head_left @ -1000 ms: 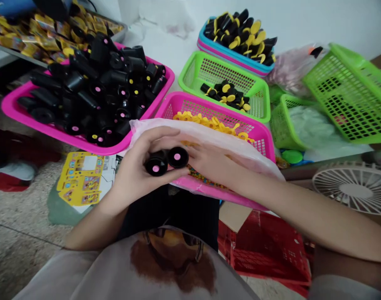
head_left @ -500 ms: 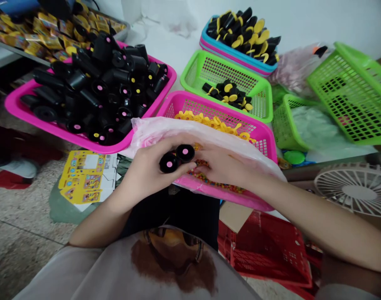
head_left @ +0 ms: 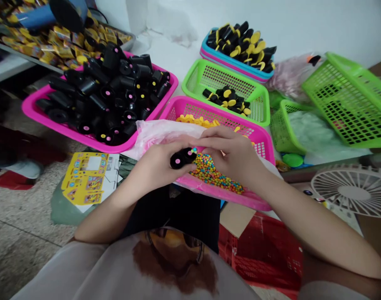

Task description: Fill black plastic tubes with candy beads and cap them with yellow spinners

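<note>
My left hand [head_left: 159, 164] is closed around two black tubes [head_left: 182, 157] with pink-dotted ends, held side by side over the near edge of a pink basket [head_left: 262, 137]. My right hand [head_left: 237, 156] hovers right of the tubes with thumb and fingers curled together; what it pinches, if anything, is hidden. Below both hands lies a heap of small multicoloured candy beads [head_left: 214, 174] in a clear plastic bag [head_left: 156, 131]. Yellow caps [head_left: 198, 121] lie at the back of that basket.
A big pink tray [head_left: 31, 112] of black tubes sits at left. Behind are a green basket [head_left: 259, 98] and a blue tray [head_left: 237, 62] with capped black-and-yellow pieces. More green baskets [head_left: 349, 104] stand right, a white fan [head_left: 353, 189] and red crate [head_left: 265, 250] nearer. A yellow printed card [head_left: 84, 177] lies on the floor.
My right hand has lifted off the bag, uncovering the coloured beads. The left hand with the two tubes has shifted slightly right and away from me.
</note>
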{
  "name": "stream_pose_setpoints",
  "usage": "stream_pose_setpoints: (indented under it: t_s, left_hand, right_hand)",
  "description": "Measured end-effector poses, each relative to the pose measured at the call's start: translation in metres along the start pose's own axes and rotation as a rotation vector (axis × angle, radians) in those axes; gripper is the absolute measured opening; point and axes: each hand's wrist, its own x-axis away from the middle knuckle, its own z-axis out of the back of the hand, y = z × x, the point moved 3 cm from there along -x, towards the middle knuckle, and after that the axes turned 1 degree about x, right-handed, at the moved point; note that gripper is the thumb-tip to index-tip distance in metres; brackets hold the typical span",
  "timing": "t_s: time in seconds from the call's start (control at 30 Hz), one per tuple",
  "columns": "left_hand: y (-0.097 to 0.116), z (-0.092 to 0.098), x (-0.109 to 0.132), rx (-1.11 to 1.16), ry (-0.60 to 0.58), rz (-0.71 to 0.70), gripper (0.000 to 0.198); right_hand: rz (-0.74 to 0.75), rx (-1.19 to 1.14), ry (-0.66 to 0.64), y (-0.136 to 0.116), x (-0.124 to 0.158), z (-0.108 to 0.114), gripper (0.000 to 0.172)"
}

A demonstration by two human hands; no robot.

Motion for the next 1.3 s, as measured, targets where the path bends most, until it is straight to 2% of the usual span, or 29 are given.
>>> stream_pose_setpoints:
  t_s: [0.13, 0.2, 0.33, 0.4, 0.5, 0.63, 0.73, 0.83, 0.93, 1.03, 1.13, 1.2, 1.3]
  left_hand:
    - [-0.002, 0.000, 0.001, -0.005, 0.000, -0.007, 0.038]
    - [-0.002, 0.000, 0.001, -0.006, 0.006, -0.015, 0.037]
    - [-0.001, 0.003, -0.001, 0.013, 0.012, -0.016, 0.041]
    - [-0.001, 0.004, -0.002, 0.029, 0.018, -0.018, 0.037]
    - [-0.002, 0.006, -0.002, 0.045, 0.049, -0.004, 0.029]
    - [-0.005, 0.007, -0.003, 0.045, 0.070, 0.017, 0.030]
    - [-0.008, 0.009, -0.002, 0.076, 0.103, 0.045, 0.035]
    - [-0.010, 0.009, 0.000, 0.142, 0.122, 0.096, 0.051]
    - [-0.011, 0.009, 0.000, 0.142, 0.130, 0.079, 0.047]
    - [-0.009, 0.010, -0.001, 0.130, 0.124, 0.027, 0.033]
    - [-0.007, 0.011, -0.002, 0.145, 0.128, 0.017, 0.030]
    - [-0.007, 0.012, -0.001, 0.138, 0.140, 0.029, 0.032]
    - [-0.008, 0.012, -0.001, 0.115, 0.151, 0.059, 0.035]
  right_hand:
    - [0.161, 0.104, -0.012, -0.008, -0.005, 0.000, 0.054]
    - [0.189, 0.146, -0.034, -0.014, -0.008, 0.004, 0.054]
    - [0.103, 0.210, -0.061, -0.019, -0.010, 0.021, 0.046]
    - [0.015, 0.227, -0.142, -0.014, -0.005, 0.023, 0.040]
    - [-0.116, 0.252, -0.329, -0.001, 0.006, 0.009, 0.034]
    - [-0.194, 0.281, -0.531, 0.010, 0.013, -0.029, 0.034]
    - [-0.201, 0.182, -0.557, 0.010, 0.010, -0.051, 0.031]
    - [-0.182, 0.000, -0.582, 0.010, 0.008, -0.063, 0.028]
    - [-0.170, -0.112, -0.599, 0.014, 0.009, -0.069, 0.030]
    - [-0.193, -0.158, -0.591, 0.020, 0.009, -0.069, 0.040]
    - [-0.318, -0.195, -0.593, 0.023, 0.008, -0.063, 0.048]
    - [-0.392, -0.227, -0.610, 0.023, 0.007, -0.057, 0.046]
    - [-0.418, -0.290, -0.621, 0.022, 0.006, -0.047, 0.037]
